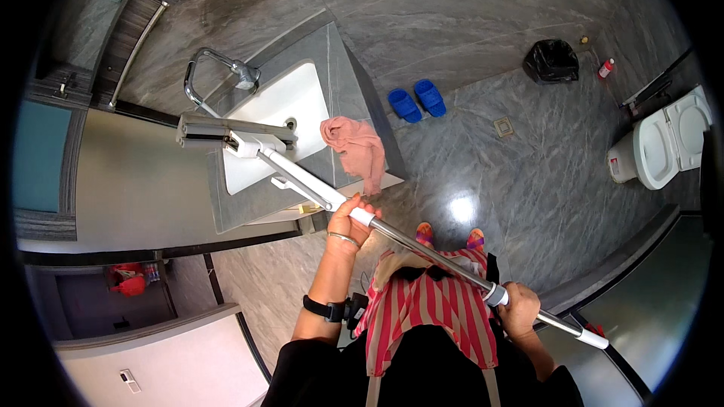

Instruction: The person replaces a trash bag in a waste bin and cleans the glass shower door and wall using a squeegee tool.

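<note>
A squeeze sponge mop (pixel 300 176) lies slanted across my view, its grey sponge head (pixel 212 129) over the white washbasin (pixel 311 90). My left hand (pixel 349 221), with a bangle at the wrist, grips the white sleeve just below the mop's lever. Lower on the steel pole, my right hand (pixel 518 306) is closed around it beside a grey collar. The pole's white end cap sticks out past that hand. On the stone counter (pixel 339 68), right of the basin, a crumpled pink cloth (pixel 357 150) hangs partly over the front edge.
A curved chrome faucet (pixel 195 76) rises beside the mop head. Blue slippers (pixel 417 102) stand on the tiled floor (pixel 441 169) near a floor drain (pixel 503 127). Farther right are a black-lined bin (pixel 551 62), a red bottle (pixel 606 68) and an open toilet (pixel 656 147).
</note>
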{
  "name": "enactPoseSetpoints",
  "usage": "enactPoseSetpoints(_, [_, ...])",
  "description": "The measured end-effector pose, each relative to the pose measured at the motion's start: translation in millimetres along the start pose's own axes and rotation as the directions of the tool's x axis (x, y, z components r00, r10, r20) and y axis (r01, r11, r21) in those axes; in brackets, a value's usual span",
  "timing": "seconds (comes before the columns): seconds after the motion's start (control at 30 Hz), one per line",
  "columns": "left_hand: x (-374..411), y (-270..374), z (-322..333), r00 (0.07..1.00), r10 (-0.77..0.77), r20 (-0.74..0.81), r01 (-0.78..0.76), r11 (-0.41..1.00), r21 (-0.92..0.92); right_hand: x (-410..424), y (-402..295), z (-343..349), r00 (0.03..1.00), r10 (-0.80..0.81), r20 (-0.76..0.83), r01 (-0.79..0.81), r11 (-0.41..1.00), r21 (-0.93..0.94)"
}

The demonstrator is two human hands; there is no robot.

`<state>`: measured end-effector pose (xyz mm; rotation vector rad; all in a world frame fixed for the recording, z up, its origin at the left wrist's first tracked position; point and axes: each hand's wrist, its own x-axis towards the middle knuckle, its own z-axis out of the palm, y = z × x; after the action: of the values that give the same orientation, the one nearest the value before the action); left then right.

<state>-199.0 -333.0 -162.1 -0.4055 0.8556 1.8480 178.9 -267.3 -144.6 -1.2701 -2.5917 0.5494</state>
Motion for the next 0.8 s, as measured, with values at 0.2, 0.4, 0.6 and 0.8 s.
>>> enactPoseSetpoints(0.2, [-1.3, 2.3, -1.7, 0.999, -0.008, 0.04, 0.007, 1.0, 0.014, -4.8, -9.3, -13.4, 0.996, 0.021, 0.088, -0.018, 0.999, -0.035])
enactPoseSetpoints(0.4, [-5.2, 4.7, -4.4, 0.999, -0.01, 0.045, 0.01, 1.0, 0.004, -9.5, -11.3, -12.4, 0.995, 0.015, 0.1, -0.015, 1.0, 0.003])
enactPoseSetpoints(0.6, [-6.8, 1.4, -7.3, 0.997, -0.02, 0.068, 0.021, 1.0, -0.013, -8.3, -11.9, -15.4, 0.995, 0.007, 0.104, -0.007, 1.0, -0.002])
enactPoseSetpoints(0.8, [-10.3, -9.3, -17.2, 0.997, -0.011, 0.074, 0.013, 1.0, -0.019, -11.3, -0.6, -17.8, 0.983, 0.002, 0.181, -0.017, 0.996, 0.084])
